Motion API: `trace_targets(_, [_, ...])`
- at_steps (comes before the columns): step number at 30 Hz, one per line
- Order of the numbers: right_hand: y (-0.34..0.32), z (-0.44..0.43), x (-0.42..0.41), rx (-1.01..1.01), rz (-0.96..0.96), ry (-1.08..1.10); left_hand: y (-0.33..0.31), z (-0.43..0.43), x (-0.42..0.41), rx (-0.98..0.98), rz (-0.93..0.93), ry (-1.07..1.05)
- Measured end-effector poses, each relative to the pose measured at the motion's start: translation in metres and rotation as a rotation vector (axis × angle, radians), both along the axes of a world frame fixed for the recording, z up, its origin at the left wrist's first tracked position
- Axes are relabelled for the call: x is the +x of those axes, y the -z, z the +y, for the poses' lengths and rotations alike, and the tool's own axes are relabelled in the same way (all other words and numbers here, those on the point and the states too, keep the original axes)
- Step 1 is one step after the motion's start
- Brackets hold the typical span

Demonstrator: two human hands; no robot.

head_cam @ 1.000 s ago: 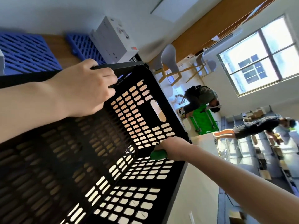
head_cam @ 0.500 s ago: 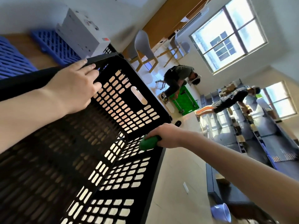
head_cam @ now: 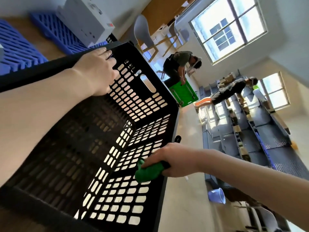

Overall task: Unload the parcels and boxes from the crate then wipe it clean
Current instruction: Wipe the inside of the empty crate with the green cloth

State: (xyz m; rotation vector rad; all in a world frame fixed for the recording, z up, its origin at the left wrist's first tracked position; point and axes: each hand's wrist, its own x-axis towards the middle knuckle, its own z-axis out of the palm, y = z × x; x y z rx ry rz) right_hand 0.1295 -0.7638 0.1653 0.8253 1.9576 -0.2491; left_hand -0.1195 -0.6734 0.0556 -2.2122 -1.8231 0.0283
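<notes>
Head view, left to right: blue slatted plastic panels [head_cam: 20, 52] lie on a wooden surface at the far left, and a white carton [head_cam: 85, 19] rests on one of them just behind the crate. The left hand [head_cam: 97, 71] lies across the top edge of the black crate [head_cam: 142, 101]. Its fingers are fairly straight and spread over the rim and the perforated wall, pressing on it rather than clenched round it. The crate fills the middle of the frame, apparently tipped toward the camera, and no parcels or boxes show in the part of its inside that is visible. Against the lattice wall lower right, close to the rim, sits a bunched green cloth [head_cam: 148, 172], gripped by the right hand [head_cam: 170, 158] with the fingers curled round it. Farther right, well apart from the crate, are a green trolley [head_cam: 184, 92] and a pale purple bucket [head_cam: 216, 195] on the floor. The crate looks like stiff moulded plastic. With nothing in it and so much of it cut away, it is probably light for its bulk, and its smooth surface would likely slide or swing under a hard wipe. The thick rim and the oval handle slot [head_cam: 148, 83] in the end wall seem the soundest places to take hold. The cloth is soft and may catch on the edges of the holes, so flat, firm strokes would suit it best.
</notes>
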Motion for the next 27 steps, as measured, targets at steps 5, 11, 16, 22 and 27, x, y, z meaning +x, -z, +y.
trace_targets(5, [-0.009,-0.051,-0.009,-0.168,0.109,0.03,-0.001,0.002,-0.001,0.016,-0.042,0.017])
trace_targets(11, [-0.014,-0.074,-0.005,-0.277,0.21,-0.009,-0.003,0.0,-0.001,0.001,-0.038,0.006])
trace_targets(16, [-0.011,-0.052,0.0,-0.171,0.149,-0.084,-0.002,0.0,0.0,-0.011,-0.114,0.028])
trace_targets(22, [-0.013,-0.012,0.004,-0.055,0.059,-0.084,0.002,0.0,-0.003,0.029,-0.175,0.111])
trace_targets(27, [-0.019,0.013,0.011,0.06,0.026,-0.093,0.0,-0.002,-0.005,0.024,-0.153,0.128])
